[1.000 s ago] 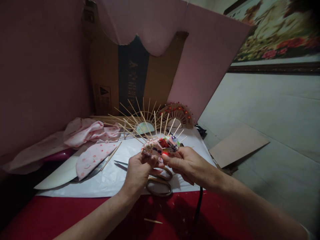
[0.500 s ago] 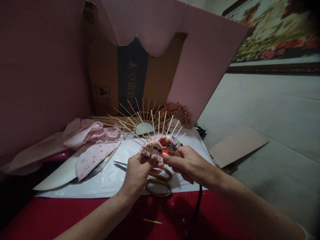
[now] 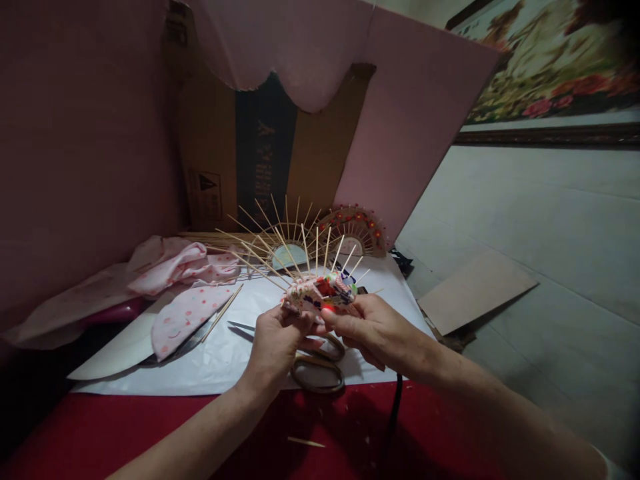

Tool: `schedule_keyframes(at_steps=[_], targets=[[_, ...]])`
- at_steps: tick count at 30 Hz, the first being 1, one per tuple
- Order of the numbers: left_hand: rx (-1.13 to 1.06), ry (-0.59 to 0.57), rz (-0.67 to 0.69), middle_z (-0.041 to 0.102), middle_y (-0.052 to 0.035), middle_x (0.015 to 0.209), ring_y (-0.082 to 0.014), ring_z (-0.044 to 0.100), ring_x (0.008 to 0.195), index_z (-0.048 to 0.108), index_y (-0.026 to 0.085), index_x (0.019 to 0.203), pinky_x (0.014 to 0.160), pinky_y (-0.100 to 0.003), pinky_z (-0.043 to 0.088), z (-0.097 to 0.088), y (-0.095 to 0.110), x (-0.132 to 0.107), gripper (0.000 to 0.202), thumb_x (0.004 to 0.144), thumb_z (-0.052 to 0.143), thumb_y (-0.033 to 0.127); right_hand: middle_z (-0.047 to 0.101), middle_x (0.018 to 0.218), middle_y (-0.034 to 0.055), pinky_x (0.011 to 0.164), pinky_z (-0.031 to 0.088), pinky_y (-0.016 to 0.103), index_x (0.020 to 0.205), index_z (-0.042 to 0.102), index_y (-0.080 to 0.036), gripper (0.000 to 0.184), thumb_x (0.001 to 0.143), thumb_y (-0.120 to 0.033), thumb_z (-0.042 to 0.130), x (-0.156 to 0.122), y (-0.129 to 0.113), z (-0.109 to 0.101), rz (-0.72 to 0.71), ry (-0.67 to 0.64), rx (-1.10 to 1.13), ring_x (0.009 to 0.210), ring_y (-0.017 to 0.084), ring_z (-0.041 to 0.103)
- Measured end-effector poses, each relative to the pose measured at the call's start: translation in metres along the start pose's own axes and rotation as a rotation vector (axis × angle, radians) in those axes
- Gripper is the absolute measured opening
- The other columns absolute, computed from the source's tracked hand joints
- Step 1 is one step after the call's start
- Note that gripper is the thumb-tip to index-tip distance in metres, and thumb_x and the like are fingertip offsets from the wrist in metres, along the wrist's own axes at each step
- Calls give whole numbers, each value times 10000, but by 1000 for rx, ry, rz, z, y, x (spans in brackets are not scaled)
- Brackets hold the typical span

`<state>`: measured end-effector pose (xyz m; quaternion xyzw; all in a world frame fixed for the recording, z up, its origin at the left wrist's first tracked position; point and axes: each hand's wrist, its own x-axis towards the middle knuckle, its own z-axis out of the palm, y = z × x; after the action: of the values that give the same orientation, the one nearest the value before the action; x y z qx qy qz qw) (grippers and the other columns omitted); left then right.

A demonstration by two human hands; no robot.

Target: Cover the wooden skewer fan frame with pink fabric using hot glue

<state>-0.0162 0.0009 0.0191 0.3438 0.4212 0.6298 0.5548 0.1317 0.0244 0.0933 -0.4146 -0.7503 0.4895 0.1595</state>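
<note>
Both hands hold a small fan-shaped craft piece (image 3: 320,293) above the table: patterned fabric at its base, with several thin wooden sticks (image 3: 280,250) fanning up and left from it. My left hand (image 3: 274,343) pinches the fabric's left end from below. My right hand (image 3: 373,327) pinches its right end, thumb on top. Scissors (image 3: 315,370) with brown handles lie on the white paper (image 3: 225,360) just under my hands.
Pink dotted fabric pieces (image 3: 185,310) and a crumpled cloth (image 3: 180,261) lie at the left. Two more stick fans (image 3: 355,230) lean against a cardboard and pink backdrop (image 3: 280,133). A loose stick (image 3: 305,441) and a black cable (image 3: 395,413) lie on the red tablecloth (image 3: 100,433).
The craft piece has sunk slightly and tilted a little; both hands keep their pinch on it. Nothing else has moved.
</note>
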Motion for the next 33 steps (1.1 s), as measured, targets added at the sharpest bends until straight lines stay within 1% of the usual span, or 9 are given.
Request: schedule_keyframes(at_steps=[4,9,14,18,20,22,27,33], targets=[[-10,-6,-2,713,-76,711,-183,661,589,663,94,792,498,-276,549,0,-1,1,273,633,750,298,358,466,-73,349,198,190,590,430,-175,444,825,-544,508,-1,0,0,-12,5,9,375,40,297],[-14,3,-3,717,-80,723,-196,669,613,673,102,789,504,-277,551,0,-1,2,263,616,763,278,328,439,-77,343,193,194,555,405,-181,469,821,-553,509,-2,-2,1,-23,-10,6,367,42,294],[-14,-3,-9,712,-74,723,-191,670,595,668,105,792,503,-285,553,0,-1,1,264,633,752,298,370,470,-70,330,201,185,581,422,-179,448,827,-544,505,-1,-1,0,0,16,18,362,41,306],[-18,9,-13,706,-74,700,-196,671,587,667,103,768,494,-282,550,0,-1,2,287,603,770,314,377,480,-69,331,210,177,592,424,-177,446,827,-547,502,0,2,-1,4,23,8,368,40,309],[-24,2,-5,710,-77,721,-193,669,581,668,104,782,496,-290,553,0,-1,2,299,599,772,316,373,483,-71,326,203,176,603,432,-174,443,824,-550,506,0,3,-1,-2,20,4,365,37,301],[-26,-3,-3,712,-77,737,-191,669,584,667,105,798,503,-293,555,0,0,2,303,604,769,313,371,482,-72,321,198,176,605,434,-172,449,815,-561,512,0,3,-1,-6,17,3,360,34,297],[-11,10,-12,702,-72,699,-187,667,577,668,99,790,495,-278,545,1,0,1,294,610,763,311,385,493,-67,305,207,171,606,439,-172,465,798,-588,515,-1,4,-2,21,33,5,352,33,317],[-23,-8,-13,710,-75,726,-190,672,596,671,105,787,506,-284,548,0,0,2,279,622,756,314,358,447,-77,284,222,163,566,431,-174,487,794,-597,512,-2,5,-2,44,31,38,329,36,319]])
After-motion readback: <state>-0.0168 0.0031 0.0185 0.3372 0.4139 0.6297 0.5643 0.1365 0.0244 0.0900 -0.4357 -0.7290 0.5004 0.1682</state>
